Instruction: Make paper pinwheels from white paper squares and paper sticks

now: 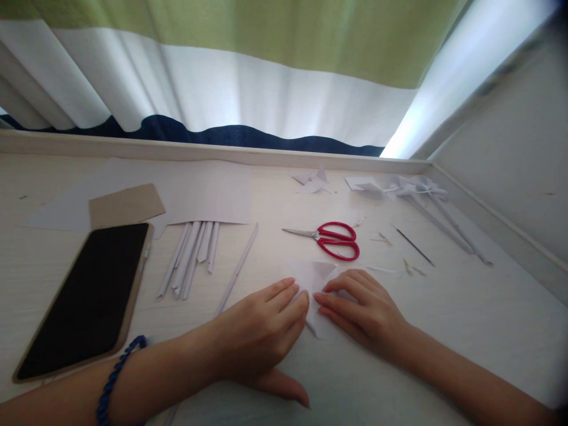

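A small folded white paper piece (316,278) lies on the pale table near the front. My left hand (261,331) rests flat on the table, its fingertips pressing the paper's left side. My right hand (364,307) lies flat on the paper's right side, fingers stretched toward the left hand. The fingertips of both hands nearly meet over the paper. Neither hand grips anything. A blue beaded bracelet (113,378) sits on my left wrist.
Red-handled scissors (335,239) lie just behind the paper. Several rolled paper sticks (193,257) and a white sheet (213,192) lie left of centre. A phone (86,299) lies at the left. Paper pinwheels (417,189) sit at the back right near the wall.
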`<state>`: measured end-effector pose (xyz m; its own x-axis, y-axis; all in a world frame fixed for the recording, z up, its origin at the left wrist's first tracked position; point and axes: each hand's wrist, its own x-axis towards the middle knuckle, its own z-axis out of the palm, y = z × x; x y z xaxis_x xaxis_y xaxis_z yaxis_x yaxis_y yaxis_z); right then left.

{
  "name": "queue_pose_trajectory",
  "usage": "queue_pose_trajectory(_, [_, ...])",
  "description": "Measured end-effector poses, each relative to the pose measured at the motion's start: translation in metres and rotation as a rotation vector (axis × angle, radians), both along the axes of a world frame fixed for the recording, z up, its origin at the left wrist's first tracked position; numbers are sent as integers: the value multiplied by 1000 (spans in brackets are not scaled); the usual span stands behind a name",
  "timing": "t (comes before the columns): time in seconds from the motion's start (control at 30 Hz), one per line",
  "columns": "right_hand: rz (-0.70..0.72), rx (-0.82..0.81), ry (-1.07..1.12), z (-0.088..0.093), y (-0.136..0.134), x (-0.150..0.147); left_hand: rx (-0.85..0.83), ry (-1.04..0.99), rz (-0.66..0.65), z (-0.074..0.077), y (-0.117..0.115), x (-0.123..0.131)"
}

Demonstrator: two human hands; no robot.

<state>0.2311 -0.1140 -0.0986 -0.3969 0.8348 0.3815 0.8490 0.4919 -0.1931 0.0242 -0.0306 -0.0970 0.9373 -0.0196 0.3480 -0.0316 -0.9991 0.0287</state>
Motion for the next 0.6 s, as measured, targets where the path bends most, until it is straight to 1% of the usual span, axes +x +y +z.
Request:
queue_pose_trajectory(0.4, [-6, -30, 14, 0, -1, 0, 1, 11, -11, 0, 0, 0])
queue_pose_trajectory(0.6, [-1, -13, 23, -2, 0, 0, 10, 30, -12, 1, 1, 1])
